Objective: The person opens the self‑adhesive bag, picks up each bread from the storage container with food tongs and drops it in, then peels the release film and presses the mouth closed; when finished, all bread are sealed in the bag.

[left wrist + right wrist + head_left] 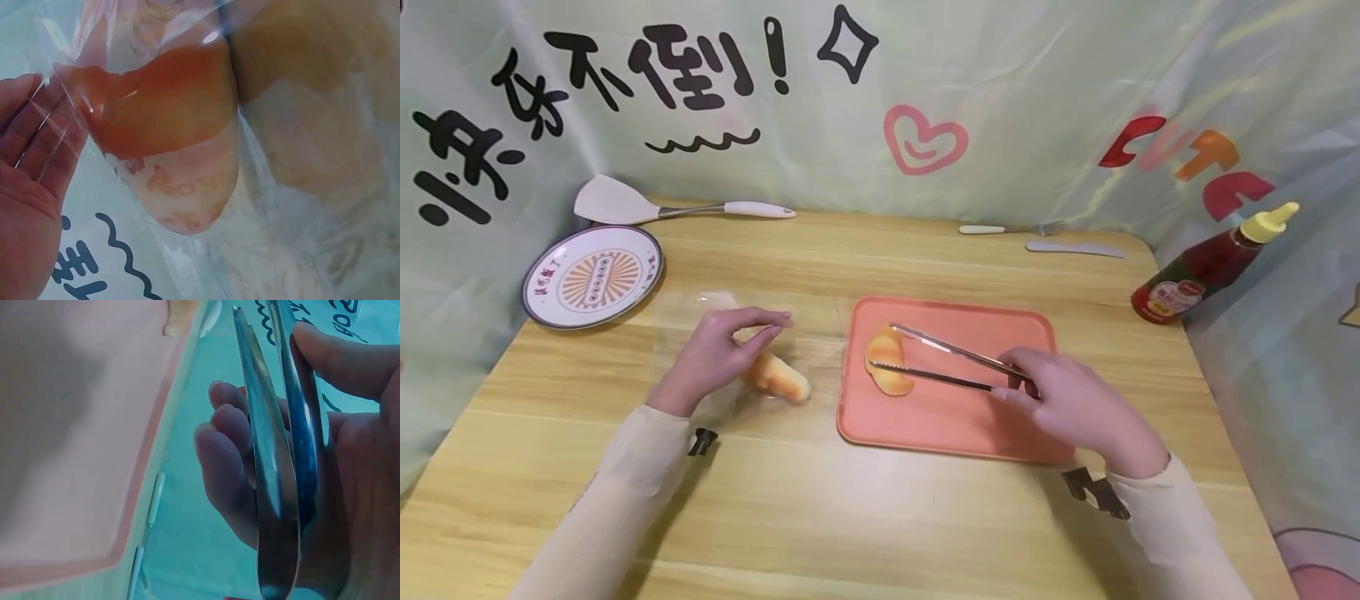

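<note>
My left hand point(724, 350) pinches the edge of a clear plastic bag point(831, 321) between thumb and fingers; the film also lies across its fingers in the left wrist view. A long bread roll point(786, 379), browned on top with a pale end, lies at the bag, partly hidden by this hand. My right hand point(1067, 400) grips metal tongs point(955, 379) with their arms spread. On the pink tray point(970, 433) lies a curved, croissant-like bread point(891, 383). One tong tip overlaps this bread and the other is by its upper end; whether they touch it, I cannot tell.
At the back left are a round plate point(561, 312) and a white spatula point(613, 200). A fork point(985, 229) and a knife point(1075, 248) lie along the back edge. A red sauce bottle point(1202, 271) with a yellow cap stands at the right.
</note>
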`<state>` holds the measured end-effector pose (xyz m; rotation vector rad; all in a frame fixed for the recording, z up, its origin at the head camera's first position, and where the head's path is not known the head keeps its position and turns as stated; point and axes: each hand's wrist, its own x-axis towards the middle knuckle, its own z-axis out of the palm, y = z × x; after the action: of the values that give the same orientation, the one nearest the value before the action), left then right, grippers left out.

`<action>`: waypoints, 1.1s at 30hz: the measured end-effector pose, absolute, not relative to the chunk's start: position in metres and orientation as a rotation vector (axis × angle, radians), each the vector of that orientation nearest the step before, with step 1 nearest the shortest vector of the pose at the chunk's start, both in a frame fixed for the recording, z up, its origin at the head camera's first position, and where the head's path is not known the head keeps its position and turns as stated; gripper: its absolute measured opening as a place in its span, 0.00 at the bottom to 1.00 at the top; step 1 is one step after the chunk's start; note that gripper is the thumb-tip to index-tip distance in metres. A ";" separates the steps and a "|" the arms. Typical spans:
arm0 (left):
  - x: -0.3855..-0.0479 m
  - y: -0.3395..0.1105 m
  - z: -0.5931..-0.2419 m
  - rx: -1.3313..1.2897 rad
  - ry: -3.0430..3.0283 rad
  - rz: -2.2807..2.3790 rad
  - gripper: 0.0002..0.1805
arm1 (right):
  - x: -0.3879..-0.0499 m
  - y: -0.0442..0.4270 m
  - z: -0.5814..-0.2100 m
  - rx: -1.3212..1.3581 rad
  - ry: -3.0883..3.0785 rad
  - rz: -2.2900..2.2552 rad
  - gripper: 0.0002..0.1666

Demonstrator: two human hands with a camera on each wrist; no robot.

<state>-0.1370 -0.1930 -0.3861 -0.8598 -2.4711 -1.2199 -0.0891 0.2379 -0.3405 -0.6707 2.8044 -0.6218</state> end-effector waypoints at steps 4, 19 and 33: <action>-0.137 -0.196 -0.387 -0.841 -2.469 -1.244 0.12 | -0.080 0.242 -0.343 -0.632 2.789 -0.634 0.12; -0.136 -0.196 -0.387 -0.839 -2.498 -1.228 0.10 | -0.059 0.239 -0.357 -0.627 2.707 -0.747 0.13; -0.137 -0.194 -0.389 -0.838 -2.481 -1.217 0.10 | -0.049 0.232 -0.367 -0.635 2.653 -0.809 0.13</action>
<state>-0.1371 -0.1941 -0.3888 -0.8378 -2.4814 -1.2170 -0.0489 0.2317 -0.3672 -0.6350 2.6525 -0.8085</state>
